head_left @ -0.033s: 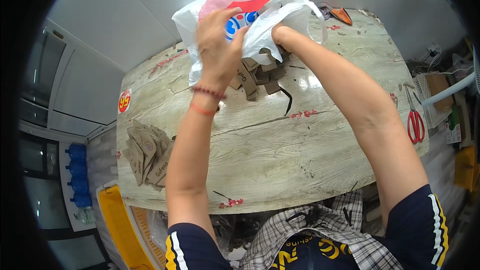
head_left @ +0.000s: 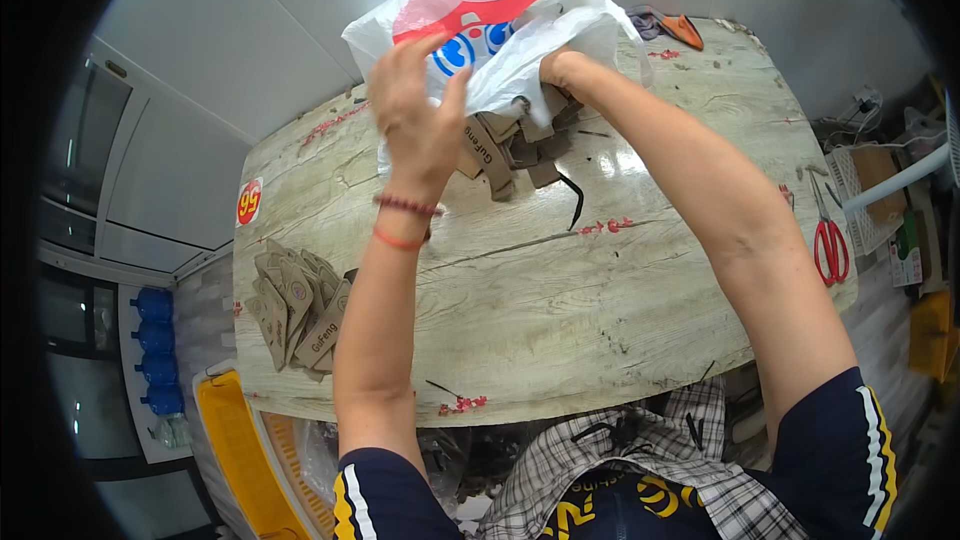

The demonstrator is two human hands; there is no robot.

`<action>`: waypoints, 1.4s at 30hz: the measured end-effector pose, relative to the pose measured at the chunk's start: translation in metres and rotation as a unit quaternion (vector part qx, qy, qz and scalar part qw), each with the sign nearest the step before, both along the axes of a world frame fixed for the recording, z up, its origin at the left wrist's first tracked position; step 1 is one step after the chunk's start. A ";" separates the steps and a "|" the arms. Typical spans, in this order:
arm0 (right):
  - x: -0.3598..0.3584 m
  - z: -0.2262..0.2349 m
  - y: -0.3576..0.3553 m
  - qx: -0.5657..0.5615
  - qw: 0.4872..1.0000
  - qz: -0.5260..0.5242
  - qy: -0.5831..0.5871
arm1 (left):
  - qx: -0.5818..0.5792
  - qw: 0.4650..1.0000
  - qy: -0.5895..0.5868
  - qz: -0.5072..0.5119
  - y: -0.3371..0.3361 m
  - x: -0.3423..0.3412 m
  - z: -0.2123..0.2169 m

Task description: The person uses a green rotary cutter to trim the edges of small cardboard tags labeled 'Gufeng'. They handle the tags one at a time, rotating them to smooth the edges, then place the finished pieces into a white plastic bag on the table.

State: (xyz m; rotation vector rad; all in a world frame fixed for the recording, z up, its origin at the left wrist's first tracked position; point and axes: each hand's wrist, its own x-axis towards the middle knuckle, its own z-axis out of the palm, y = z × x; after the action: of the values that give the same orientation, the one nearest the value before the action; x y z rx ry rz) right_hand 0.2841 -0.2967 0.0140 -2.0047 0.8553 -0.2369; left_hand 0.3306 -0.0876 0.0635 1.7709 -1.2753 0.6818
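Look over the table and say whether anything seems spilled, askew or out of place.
Brown paper tags lie tumbled in a loose heap at the mouth of the white plastic bag that both hands grip, unlike the neat fanned stack of tags at the table's left edge. Red scissors sit at the right edge.

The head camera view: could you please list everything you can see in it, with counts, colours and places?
Plastic bag: one, white with red and blue print, far end of the table, held up.
Brown card tags: a loose heap, spilling out under the bag.
Brown card tags pile: one fanned stack, table's left edge.
Table: one, pale wood-grain top.
Scissors: one pair, red handles, right edge.
Orange tool: one, far right corner.
Yellow crate: one, lower left, below the table.
Blue bottles: several, far left.
Left hand: grips the bag's side; red bracelets at the wrist.
Right hand: mostly inside the bag.
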 end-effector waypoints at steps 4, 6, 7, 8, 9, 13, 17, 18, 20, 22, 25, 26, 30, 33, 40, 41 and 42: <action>-0.043 0.002 0.008 0.022 0.985 -0.062 -0.159 | 0.096 0.970 0.078 0.207 0.080 0.007 -0.063; -0.068 -0.015 -0.012 -0.075 0.991 -0.035 -0.100 | 0.135 0.951 0.163 0.225 0.084 0.019 -0.093; -0.076 -0.020 -0.004 -0.092 0.991 -0.064 -0.077 | 0.150 0.943 0.221 0.199 0.086 0.025 -0.100; -0.087 -0.026 0.007 -0.115 0.989 -0.070 -0.066 | 0.165 0.930 0.278 0.174 0.089 0.030 -0.106; -0.100 -0.030 0.013 -0.126 0.989 -0.037 -0.072 | 0.136 0.924 0.329 0.136 0.084 0.031 -0.111; -0.120 -0.062 0.054 -0.192 0.980 -0.029 -0.052 | 0.071 0.910 0.399 0.092 0.064 0.029 -0.123; -0.099 -0.052 0.099 0.012 0.991 -0.099 -0.087 | 0.146 0.895 0.404 0.123 0.054 0.002 -0.113; -0.090 -0.054 0.102 0.020 0.990 -0.105 -0.092 | 0.159 0.869 0.461 0.083 0.053 -0.001 -0.110; -0.070 -0.040 0.122 0.108 0.988 -0.065 -0.094 | 0.155 0.900 0.401 0.070 0.067 0.018 -0.135; -0.068 -0.034 0.129 0.181 0.978 -0.066 -0.080 | 0.206 0.854 0.476 0.040 0.065 0.002 -0.125; -0.051 -0.042 0.134 0.237 0.955 -0.145 -0.106 | 0.236 0.832 0.502 0.020 0.069 -0.030 -0.080; -0.044 -0.037 0.142 0.248 0.947 -0.172 -0.108 | 0.225 0.838 0.497 0.011 0.074 -0.026 -0.084; -0.024 -0.041 0.148 0.319 0.903 -0.255 -0.135 | 0.094 0.849 0.520 -0.030 0.085 -0.032 -0.061; -0.019 -0.047 0.150 0.391 0.868 -0.243 -0.185 | 0.049 0.887 0.457 -0.046 0.095 -0.016 -0.064; -0.022 -0.042 0.155 0.396 0.856 -0.282 -0.177 | 0.049 0.851 0.509 -0.121 0.116 -0.028 -0.029; -0.025 -0.050 0.148 0.359 0.879 -0.275 -0.152 | 0.055 0.856 0.499 -0.123 0.117 -0.028 -0.027; -0.025 -0.051 0.149 0.323 0.901 -0.263 -0.123 | 0.061 0.861 0.491 -0.120 0.121 -0.027 -0.027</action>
State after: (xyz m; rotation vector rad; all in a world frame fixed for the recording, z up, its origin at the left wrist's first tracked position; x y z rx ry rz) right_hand 0.2590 -0.1482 -0.0375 -1.0770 1.1212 -0.4355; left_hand 0.3033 0.0334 0.0362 1.6360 -0.7756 -0.4486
